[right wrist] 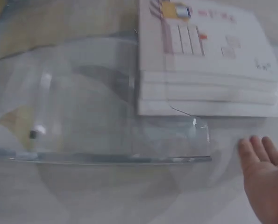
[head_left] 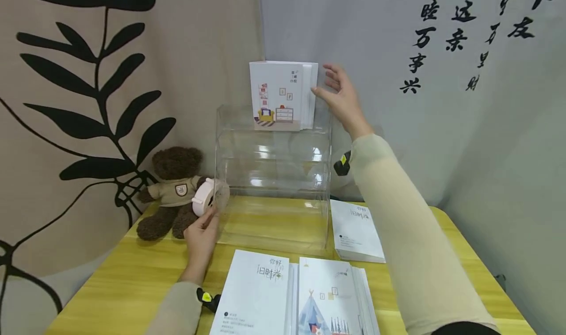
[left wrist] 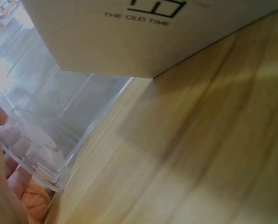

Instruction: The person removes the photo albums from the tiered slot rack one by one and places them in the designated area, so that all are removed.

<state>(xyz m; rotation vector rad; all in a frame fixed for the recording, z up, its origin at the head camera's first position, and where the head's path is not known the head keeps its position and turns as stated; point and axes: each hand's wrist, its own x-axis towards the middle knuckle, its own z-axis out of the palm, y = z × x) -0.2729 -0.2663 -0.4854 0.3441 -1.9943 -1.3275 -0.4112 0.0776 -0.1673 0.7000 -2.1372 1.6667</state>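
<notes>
A clear plastic tiered rack [head_left: 274, 151] stands on the table. On its top tier leans a small stack of white books [head_left: 276, 92], the front cover printed with a yellow armchair and a dresser. My right hand [head_left: 344, 98] is raised beside the stack's right edge, thumb toward the books. In the right wrist view its fingers [right wrist: 260, 149] are extended and hold nothing, apart from the stacked books [right wrist: 209, 86]. Low on the rack's left side, my left hand [head_left: 202, 232] pinches the clear edge; the left wrist view shows fingers behind the clear panel [left wrist: 78, 112].
Two stacks of white books, one with a lettered cover [head_left: 252, 291] and one with a blue tent [head_left: 331, 295], lie at the table's front. Another white stack [head_left: 355, 229] sits right of the rack. Left are a brown teddy bear [head_left: 174, 192] and a pale pink round object [head_left: 203, 197].
</notes>
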